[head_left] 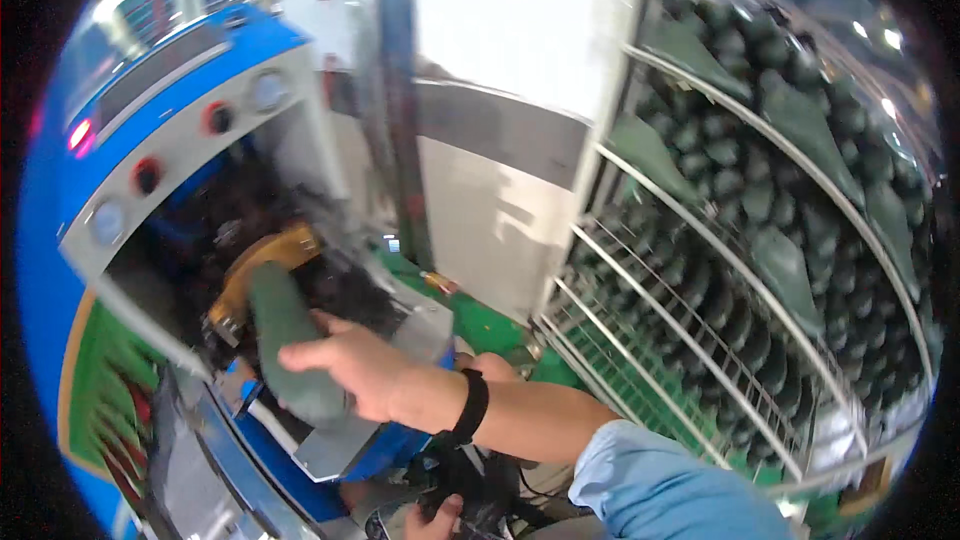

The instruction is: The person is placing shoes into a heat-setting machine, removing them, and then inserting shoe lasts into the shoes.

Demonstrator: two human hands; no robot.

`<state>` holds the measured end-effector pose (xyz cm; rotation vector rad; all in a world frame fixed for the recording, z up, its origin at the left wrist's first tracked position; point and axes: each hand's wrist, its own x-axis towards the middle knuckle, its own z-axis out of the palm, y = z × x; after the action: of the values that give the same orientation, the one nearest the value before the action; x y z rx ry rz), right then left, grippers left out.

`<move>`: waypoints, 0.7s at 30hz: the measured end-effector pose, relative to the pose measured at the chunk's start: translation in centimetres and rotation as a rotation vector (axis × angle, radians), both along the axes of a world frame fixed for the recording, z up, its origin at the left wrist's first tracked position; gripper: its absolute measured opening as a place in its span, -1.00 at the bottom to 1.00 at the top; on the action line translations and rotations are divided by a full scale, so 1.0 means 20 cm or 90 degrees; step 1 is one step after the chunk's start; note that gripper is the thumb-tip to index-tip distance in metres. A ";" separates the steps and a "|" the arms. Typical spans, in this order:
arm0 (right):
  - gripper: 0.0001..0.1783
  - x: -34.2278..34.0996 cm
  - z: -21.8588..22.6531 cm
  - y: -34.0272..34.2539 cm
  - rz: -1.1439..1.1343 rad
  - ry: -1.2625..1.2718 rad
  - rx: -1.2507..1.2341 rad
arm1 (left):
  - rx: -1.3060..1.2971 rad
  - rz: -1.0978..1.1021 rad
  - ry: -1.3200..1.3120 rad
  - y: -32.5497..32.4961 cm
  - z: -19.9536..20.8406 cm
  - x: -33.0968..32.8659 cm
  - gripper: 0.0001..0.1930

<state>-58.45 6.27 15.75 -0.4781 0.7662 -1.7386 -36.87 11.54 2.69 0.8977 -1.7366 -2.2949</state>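
My right hand [345,365] reaches in from the lower right, its fingers wrapped round a dark green shoe last [285,325]. The last's far end lies against a curved yellow-brown pad [262,268] in the opening of a blue and grey machine [200,135]. Low in the picture, my left hand [435,520] is partly cut off by the edge. Its fingers are curled by a black thing that I cannot make out. Motion blurs much of the machine's inside.
A metal rack [690,210] on the right carries several rows of dark green lasts [760,210]. Left of the machine stands a green panel [95,370] with a tan edge. A white and grey wall [500,160] rises behind. Green floor [490,305] shows between machine and rack.
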 end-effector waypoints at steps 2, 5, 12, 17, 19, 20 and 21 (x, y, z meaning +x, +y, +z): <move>-0.18 -0.02 -0.08 0.14 -0.052 0.060 -0.052 | 0.034 0.039 -0.233 -0.01 -0.05 0.05 -0.63; -0.11 -0.14 -0.26 0.58 -0.114 0.111 -0.101 | -0.057 0.087 -0.093 0.02 -0.14 0.08 -0.61; -0.37 -0.30 -0.80 1.79 -0.461 -0.141 0.139 | -0.069 0.019 -0.088 -0.09 -0.17 0.07 -0.73; -0.56 -0.74 -1.02 2.23 -0.639 -0.500 -0.393 | -0.148 -0.067 -0.185 -0.14 -0.06 -0.01 -0.70; -0.52 -0.94 -0.94 2.31 -0.630 -0.380 -0.473 | -0.210 -0.069 -0.135 -0.09 0.01 -0.08 -0.72; -0.52 -1.06 -0.94 2.38 -0.630 -0.382 -0.461 | -0.236 -0.089 -0.126 -0.07 0.03 -0.08 -0.70; -0.50 -1.18 -0.95 2.49 -0.676 -0.370 -0.410 | -0.263 -0.111 -0.116 -0.09 0.04 -0.08 -0.68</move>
<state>-82.01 55.98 -3.21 0.1003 -0.0531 -2.9446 -38.54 9.77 3.40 0.9217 -2.3317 -1.8756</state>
